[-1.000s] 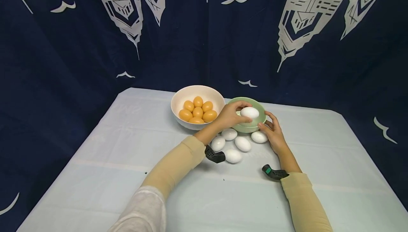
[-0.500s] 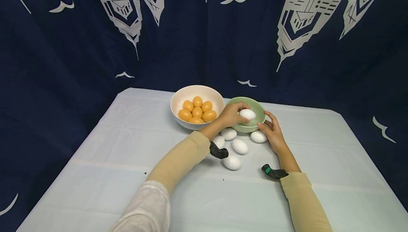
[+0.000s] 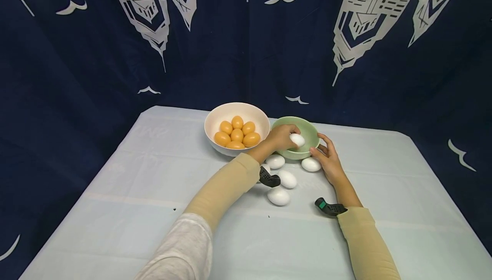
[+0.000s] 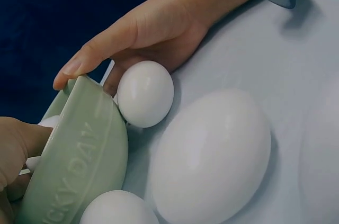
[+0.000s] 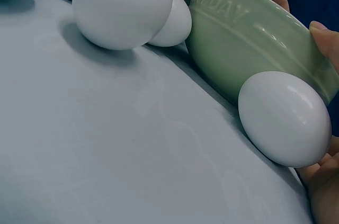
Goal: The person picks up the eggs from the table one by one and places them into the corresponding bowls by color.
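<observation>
Inside the green bowl (image 3: 307, 128), the left hand (image 3: 281, 138) holds a white egg (image 3: 297, 140) between thumb and fingers. The right hand (image 3: 328, 160) grips the bowl's right rim, thumb on the near side. In the left wrist view the right thumb lies on the rim of the green bowl (image 4: 87, 144), with a white egg (image 4: 145, 94) beside it. The right wrist view shows a white egg (image 5: 285, 119) against the outside of the bowl (image 5: 249, 38), near the right hand (image 5: 328, 181).
A cream bowl (image 3: 219, 115) with several orange eggs (image 3: 236, 135) stands left of the green bowl. Several white eggs (image 3: 278, 196) lie on the table (image 3: 246, 237) in front of the bowls, some beside the left wrist. A dark blue patterned cloth (image 3: 230, 57) hangs behind the table.
The left hand has lowered its white egg into the green bowl, moving slightly left. Two white eggs near the left wrist have shifted toward the table's front. The right hand has kept its grip.
</observation>
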Tool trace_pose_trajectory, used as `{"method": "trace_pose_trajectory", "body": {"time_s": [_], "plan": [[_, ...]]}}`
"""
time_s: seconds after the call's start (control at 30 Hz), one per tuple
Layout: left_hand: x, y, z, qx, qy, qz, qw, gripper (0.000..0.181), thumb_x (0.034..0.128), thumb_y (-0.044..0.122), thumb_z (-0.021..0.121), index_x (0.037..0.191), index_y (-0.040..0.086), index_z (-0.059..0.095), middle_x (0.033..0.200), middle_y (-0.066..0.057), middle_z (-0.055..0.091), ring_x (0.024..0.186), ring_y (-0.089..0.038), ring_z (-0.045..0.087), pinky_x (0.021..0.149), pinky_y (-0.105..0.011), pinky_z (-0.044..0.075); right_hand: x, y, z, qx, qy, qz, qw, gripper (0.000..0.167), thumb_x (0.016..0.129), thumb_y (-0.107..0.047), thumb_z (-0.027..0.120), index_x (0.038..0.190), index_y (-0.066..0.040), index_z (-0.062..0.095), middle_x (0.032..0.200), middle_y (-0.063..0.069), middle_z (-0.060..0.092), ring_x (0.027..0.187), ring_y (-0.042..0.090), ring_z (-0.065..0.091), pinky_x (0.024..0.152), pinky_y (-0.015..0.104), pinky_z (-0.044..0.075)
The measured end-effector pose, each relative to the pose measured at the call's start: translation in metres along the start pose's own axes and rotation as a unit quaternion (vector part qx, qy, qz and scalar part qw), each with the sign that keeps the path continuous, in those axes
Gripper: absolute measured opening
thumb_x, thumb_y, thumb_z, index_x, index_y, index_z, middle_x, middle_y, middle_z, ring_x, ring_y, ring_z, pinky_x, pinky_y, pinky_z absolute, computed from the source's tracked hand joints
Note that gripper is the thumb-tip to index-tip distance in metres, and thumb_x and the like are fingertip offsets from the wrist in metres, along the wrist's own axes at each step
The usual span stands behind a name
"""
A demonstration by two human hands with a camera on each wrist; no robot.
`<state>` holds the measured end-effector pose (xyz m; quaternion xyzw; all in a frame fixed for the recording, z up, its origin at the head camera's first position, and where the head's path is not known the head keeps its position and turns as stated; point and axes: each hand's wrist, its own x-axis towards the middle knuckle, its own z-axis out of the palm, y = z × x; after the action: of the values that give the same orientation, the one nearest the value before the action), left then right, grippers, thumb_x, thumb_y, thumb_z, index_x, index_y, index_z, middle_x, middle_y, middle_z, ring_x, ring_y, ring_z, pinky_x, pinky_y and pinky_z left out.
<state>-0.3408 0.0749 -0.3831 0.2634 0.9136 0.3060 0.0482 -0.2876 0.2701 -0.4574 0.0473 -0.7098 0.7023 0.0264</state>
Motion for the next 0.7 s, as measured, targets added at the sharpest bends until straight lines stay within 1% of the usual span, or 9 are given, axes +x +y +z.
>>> {"method": "trace_pose_trajectory", "body": {"time_s": [0.2,0.33,0.5,0.7], "plan": [[0.0015,0.0028,-0.0018,0.048,-0.03,-0.002,0.9984,0.042,0.0805,0.018,0.081,0.12,0.013,0.066,0.121,0.003,0.067,0.11,-0.012,0.058,0.095,-0.02,0.041,0.0001,0.0011,-0.0011,-0.005,-0.003,-0.002,1.0,0.06,0.099,-0.014,0.058,0.151,-0.021,0.027,0.145,0.028,0.03,0.107,0.005,0.052,0.085,0.013,0.046],[0.0024,0.0034,-0.002,0.072,-0.045,-0.003,0.9964,0.041,0.0803,0.019,0.08,0.119,0.014,0.067,0.119,0.004,0.067,0.108,-0.013,0.058,0.093,-0.021,0.041,0.001,0.0029,-0.0019,-0.004,-0.004,-0.005,1.0,0.06,0.099,-0.012,0.057,0.151,-0.019,0.027,0.144,0.029,0.031,0.106,0.005,0.053,0.085,0.013,0.046],[0.003,0.0046,-0.0019,0.076,-0.055,-0.009,0.9956,0.04,0.0802,0.019,0.08,0.118,0.013,0.068,0.12,0.004,0.067,0.108,-0.013,0.058,0.092,-0.021,0.042,0.0012,0.0046,-0.0029,-0.006,-0.003,-0.009,0.9999,0.058,0.099,-0.013,0.058,0.149,-0.02,0.029,0.143,0.029,0.031,0.105,0.004,0.053,0.085,0.013,0.046],[0.0028,0.0056,-0.0018,0.08,-0.06,-0.018,0.9949,0.039,0.0801,0.017,0.078,0.118,0.014,0.069,0.117,0.002,0.068,0.106,-0.014,0.058,0.09,-0.022,0.042,0.0014,0.0051,-0.0029,-0.004,-0.003,-0.008,1.0,0.059,0.098,-0.014,0.059,0.149,-0.02,0.029,0.144,0.03,0.031,0.105,0.005,0.052,0.085,0.013,0.046]]}}
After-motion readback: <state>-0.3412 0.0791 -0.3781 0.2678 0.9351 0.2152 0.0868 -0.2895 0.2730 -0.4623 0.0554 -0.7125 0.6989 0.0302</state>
